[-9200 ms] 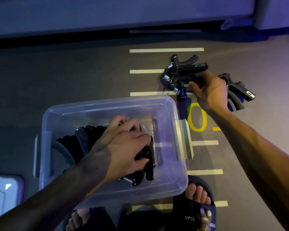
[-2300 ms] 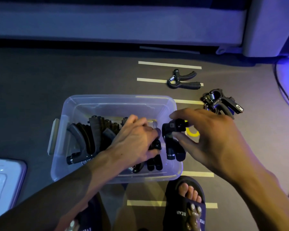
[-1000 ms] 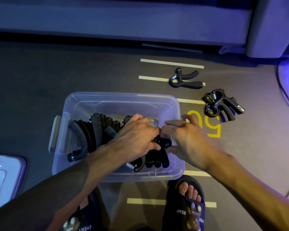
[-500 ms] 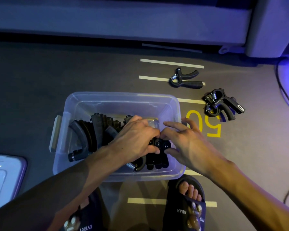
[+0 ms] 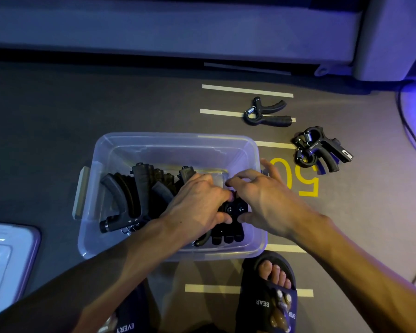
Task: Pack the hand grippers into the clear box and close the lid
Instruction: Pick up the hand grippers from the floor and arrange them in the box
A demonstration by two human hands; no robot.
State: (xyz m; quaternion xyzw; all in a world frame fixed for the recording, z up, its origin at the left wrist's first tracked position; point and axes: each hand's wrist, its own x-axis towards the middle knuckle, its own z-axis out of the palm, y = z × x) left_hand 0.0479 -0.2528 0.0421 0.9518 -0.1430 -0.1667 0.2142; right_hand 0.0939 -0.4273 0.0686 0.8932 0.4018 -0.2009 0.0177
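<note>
We see the clear box (image 5: 120, 150) open on the dark floor (image 5: 58, 111), already lined with black hand grippers (image 5: 139, 188) standing side by side across its left and middle. At the right end of that row sits the gripper being placed (image 5: 233, 212), its handles pointing toward the near wall of the box. Both hands are down inside the box on it. Our left hand (image 5: 197, 205) has its fingers curled over the gripper's left side, pressing against the packed row. Our right hand (image 5: 259, 200) meets it from the right, thumb and fingertips pinching the gripper's top, the other fingers spread loosely above the right rim. How firmly either hand bears down is hard to judge, since the fingers hide the contact.

Outside the box, to the far right, a single gripper (image 5: 267, 114) lies across a pale floor stripe (image 5: 247, 90), and nearer and further right a small heap of grippers (image 5: 322, 150) rests beside a yellow number (image 5: 305, 183) painted on the floor. The lid (image 5: 7, 260) lies at the near left edge, apart from the box. A sandalled foot (image 5: 271, 292) stands just near the box's near right corner.
</note>
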